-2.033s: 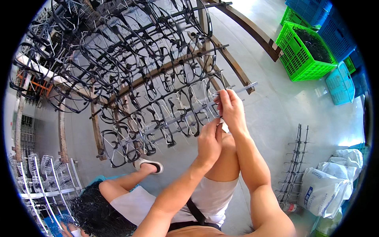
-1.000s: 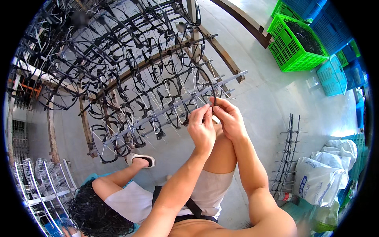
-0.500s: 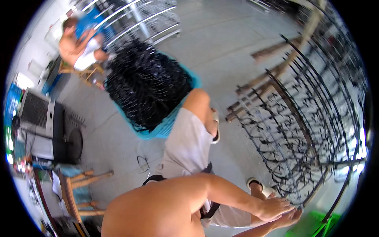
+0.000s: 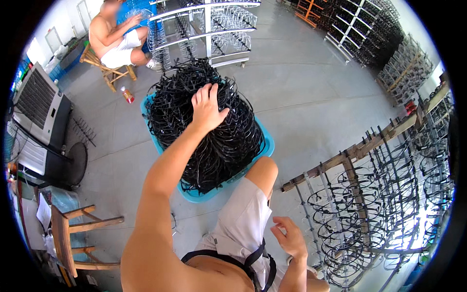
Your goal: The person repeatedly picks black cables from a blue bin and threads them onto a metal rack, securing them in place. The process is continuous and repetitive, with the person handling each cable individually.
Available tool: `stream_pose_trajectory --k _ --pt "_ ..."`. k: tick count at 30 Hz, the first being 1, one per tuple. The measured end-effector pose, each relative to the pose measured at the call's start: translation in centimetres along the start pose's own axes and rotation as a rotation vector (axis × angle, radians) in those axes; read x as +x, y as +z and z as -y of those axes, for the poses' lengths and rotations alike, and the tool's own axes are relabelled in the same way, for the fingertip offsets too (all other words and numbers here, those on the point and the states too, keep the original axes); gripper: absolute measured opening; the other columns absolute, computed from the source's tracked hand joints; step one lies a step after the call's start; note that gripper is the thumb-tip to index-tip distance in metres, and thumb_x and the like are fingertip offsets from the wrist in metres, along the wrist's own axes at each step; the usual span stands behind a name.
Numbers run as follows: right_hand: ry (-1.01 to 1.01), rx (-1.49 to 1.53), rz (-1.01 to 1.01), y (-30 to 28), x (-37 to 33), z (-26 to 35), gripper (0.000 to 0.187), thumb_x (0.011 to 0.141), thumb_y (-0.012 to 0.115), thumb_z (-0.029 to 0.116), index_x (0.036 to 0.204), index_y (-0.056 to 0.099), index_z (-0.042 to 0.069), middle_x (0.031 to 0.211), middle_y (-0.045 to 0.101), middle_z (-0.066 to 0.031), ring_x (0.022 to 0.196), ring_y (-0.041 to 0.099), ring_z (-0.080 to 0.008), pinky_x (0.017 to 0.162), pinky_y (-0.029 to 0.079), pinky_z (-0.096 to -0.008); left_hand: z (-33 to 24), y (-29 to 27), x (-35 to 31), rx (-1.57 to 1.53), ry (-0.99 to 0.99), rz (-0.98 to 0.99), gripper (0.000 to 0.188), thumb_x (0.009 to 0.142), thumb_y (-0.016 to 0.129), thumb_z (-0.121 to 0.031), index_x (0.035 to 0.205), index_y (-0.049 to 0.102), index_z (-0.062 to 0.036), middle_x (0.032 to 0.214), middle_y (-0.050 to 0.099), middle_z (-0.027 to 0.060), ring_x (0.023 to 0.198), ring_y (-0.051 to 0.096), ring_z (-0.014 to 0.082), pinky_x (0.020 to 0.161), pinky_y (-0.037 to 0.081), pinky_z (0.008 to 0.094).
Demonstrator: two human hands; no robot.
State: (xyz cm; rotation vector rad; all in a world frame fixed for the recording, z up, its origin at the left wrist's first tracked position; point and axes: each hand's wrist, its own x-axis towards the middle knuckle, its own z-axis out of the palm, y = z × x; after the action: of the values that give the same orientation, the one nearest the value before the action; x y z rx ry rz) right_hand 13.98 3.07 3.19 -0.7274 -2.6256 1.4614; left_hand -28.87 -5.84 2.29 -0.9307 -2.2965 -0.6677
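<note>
A big heap of thin black hoop-like pieces [image 4: 209,160] fills a blue plastic basket [image 4: 197,197] in front of my knees. My left hand [image 4: 209,109] lies on top of the heap with its fingers apart and touching the black pieces; none is lifted in it. To the right, above my lap, my right hand [image 4: 290,237] hangs free with loosely bent fingers and the thumb apart, and nothing shows in it. Nearest to that hand is a rack [image 4: 357,190] of rods hung with many dark wire hoops.
Another person [image 4: 114,39] sits on a bamboo chair [image 4: 109,70] at the far left, handling something thin. White rail racks [image 4: 208,34] stand behind the basket. At the left are an air cooler [image 4: 41,112] and a wooden stool [image 4: 63,238]. A red bottle [image 4: 127,95] stands on the floor.
My view has swung back toward the basket. My left hand has moved from beside my right hand, near the rack, onto the black heap; my right hand is now apart from it, above my lap.
</note>
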Motion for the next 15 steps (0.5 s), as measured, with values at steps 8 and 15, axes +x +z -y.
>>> stream_pose_trajectory --k 8,15 --pt "-0.083 0.012 0.106 -0.2 6.3 3.5 0.027 0.086 0.062 0.017 0.109 0.059 0.002 0.099 0.062 -0.012 0.084 0.063 -0.0217 0.071 0.05 -0.0316 3.6 3.6 3.4 0.015 -0.016 0.335 0.034 0.07 0.069 -0.016 0.102 0.062 -0.0053 0.11 0.053 0.0091 0.098 0.056 0.0301 0.081 0.049 0.039" --pt "-0.189 0.165 0.219 3.4 15.8 8.2 0.031 0.087 0.062 0.015 0.114 0.056 0.0 0.094 0.064 -0.0092 0.082 0.062 -0.0176 0.075 0.049 -0.0289 3.0 -1.7 3.4 -0.052 0.141 0.277 0.02 0.07 0.067 -0.015 0.085 0.06 -0.0041 0.079 0.061 0.0094 0.079 0.06 0.0304 0.066 0.051 0.0411"
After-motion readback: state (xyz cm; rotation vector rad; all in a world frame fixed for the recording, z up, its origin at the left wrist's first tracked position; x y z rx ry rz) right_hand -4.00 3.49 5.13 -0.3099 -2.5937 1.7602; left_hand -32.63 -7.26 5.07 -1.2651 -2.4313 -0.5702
